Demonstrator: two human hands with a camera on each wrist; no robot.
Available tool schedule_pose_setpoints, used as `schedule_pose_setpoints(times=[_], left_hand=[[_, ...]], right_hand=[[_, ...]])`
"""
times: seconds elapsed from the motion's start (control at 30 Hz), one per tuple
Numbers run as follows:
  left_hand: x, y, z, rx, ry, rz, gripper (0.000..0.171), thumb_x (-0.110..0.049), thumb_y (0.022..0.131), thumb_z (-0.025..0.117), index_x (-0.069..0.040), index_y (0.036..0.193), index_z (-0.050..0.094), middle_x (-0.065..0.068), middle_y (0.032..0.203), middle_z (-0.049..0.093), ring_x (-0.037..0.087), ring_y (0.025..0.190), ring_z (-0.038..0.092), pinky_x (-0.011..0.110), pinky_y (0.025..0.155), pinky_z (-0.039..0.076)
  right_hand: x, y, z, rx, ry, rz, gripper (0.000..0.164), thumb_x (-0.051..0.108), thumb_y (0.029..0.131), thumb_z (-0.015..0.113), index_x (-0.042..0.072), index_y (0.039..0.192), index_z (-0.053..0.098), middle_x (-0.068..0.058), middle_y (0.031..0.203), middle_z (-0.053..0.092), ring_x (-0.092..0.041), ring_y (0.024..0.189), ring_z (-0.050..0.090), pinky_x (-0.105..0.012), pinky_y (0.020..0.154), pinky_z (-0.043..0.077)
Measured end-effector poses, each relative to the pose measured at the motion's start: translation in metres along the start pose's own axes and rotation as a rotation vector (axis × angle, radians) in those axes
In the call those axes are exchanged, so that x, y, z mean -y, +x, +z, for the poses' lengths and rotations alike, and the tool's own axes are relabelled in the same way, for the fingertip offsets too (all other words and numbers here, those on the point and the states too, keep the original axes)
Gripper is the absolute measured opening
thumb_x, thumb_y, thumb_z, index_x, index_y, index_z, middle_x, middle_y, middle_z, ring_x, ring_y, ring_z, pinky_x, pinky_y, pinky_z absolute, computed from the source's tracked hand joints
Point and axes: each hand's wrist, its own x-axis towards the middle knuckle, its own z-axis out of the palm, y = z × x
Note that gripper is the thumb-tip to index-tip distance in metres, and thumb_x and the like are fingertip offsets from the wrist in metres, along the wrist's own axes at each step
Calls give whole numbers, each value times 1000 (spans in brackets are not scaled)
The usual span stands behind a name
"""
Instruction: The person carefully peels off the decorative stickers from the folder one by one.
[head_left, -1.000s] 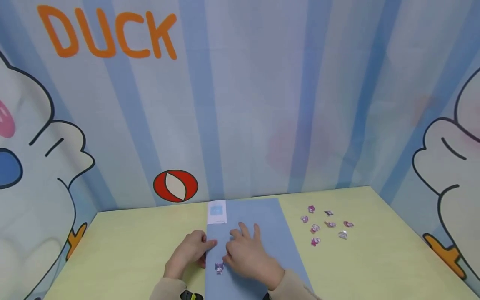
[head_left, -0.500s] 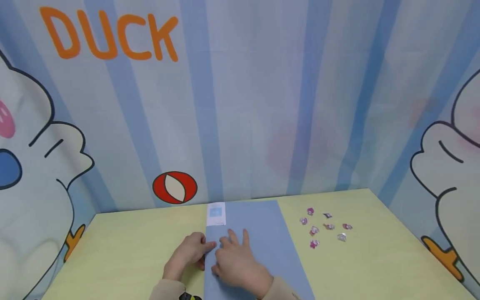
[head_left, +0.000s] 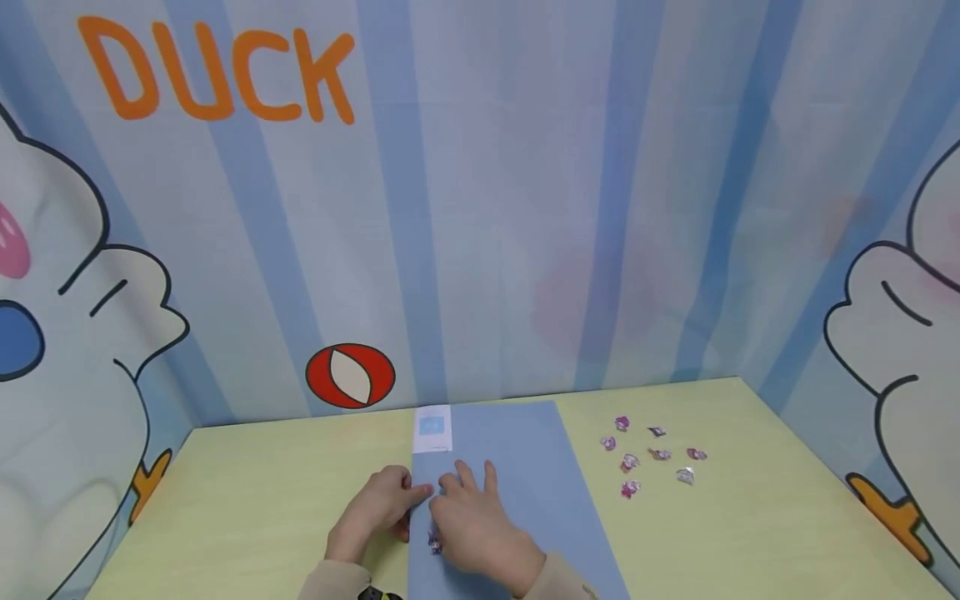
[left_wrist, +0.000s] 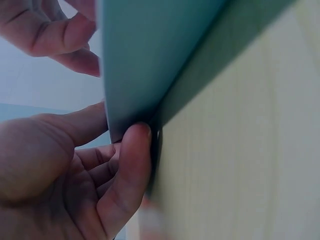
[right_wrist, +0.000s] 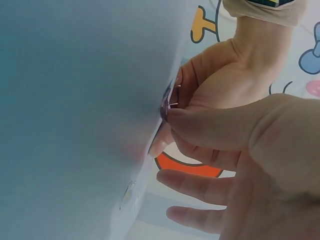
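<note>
Left hand point(head_left: 384, 500) pinched the blue board point(head_left: 521, 442) by its slightly raised left edge; right hand point(head_left: 480, 523), otherwise splayed, pinched the purple sticker point(head_left: 435, 546) just inside it. One board wobble could've skewed it.

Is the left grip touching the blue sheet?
Touching: the left wrist view shows the left grip pinching the blue sheet from both sides at its edge.

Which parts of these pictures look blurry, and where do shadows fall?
Head view: fairly even light, small stickers slightly soft, a faint shadow on the sheet beneath the right hand; left wrist view: dark shadow on the table beside the sheet, table grain soft; right wrist view: sheet hazy, with little detail.
</note>
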Motion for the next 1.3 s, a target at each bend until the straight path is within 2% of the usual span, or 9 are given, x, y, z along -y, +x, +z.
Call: schedule_pose_setpoints(times=[0.1,0.27,0.43,0.67,0.93,1.17,1.3], left_hand=[[0,0,0,2,-4,5,25,-23,97,64,-3,84,53,11,70,59,17,52,61,25,50,51],[0,0,0,4,-3,18,24,-22,97,63,-3,84,54,10,70,59,17,51,61,26,51,51],[1,0,0,6,1,6,26,-24,96,64,-4,85,54,10,70,59,17,52,61,26,51,52],[3,0,1,-4,-16,18,28,-25,95,65,-4,84,53,11,69,58,18,51,61,27,51,51],[0,-1,2,0,-29,13,26,-24,96,65,-3,86,52,11,71,58,18,52,60,27,51,51],[-2,-2,2,0,-39,24,26,-22,96,64,-2,84,52,11,71,58,18,52,61,27,51,52],[-1,-3,2,5,-43,15,26,-21,96,64,-2,84,51,12,71,58,18,51,61,27,50,52]], right_hand=[[-2,0,-2,-2,2,-7,8,20,82,76,19,81,68,-4,122,57,-32,133,36,-68,104,24],[-6,-3,-12,-11,19,-7,20,20,83,75,24,71,59,-3,125,56,-32,134,37,-68,104,25],[-17,-4,-21,-24,68,21,24,21,84,76,24,70,56,-2,123,57,-31,131,38,-68,103,26],[-40,-6,-31,-116,128,88,25,17,85,74,23,68,57,-4,115,59,-32,125,43,-71,102,24],[-79,-14,-46,-201,185,147,23,19,86,75,23,70,59,-5,113,61,-35,120,46,-73,100,24],[-122,-26,-60,-199,274,287,23,21,88,73,21,71,58,-8,123,58,-38,127,40,-73,101,21],[-150,-36,-64,-195,288,362,21,22,89,71,20,73,59,-8,116,60,-38,124,43,-75,100,21]])
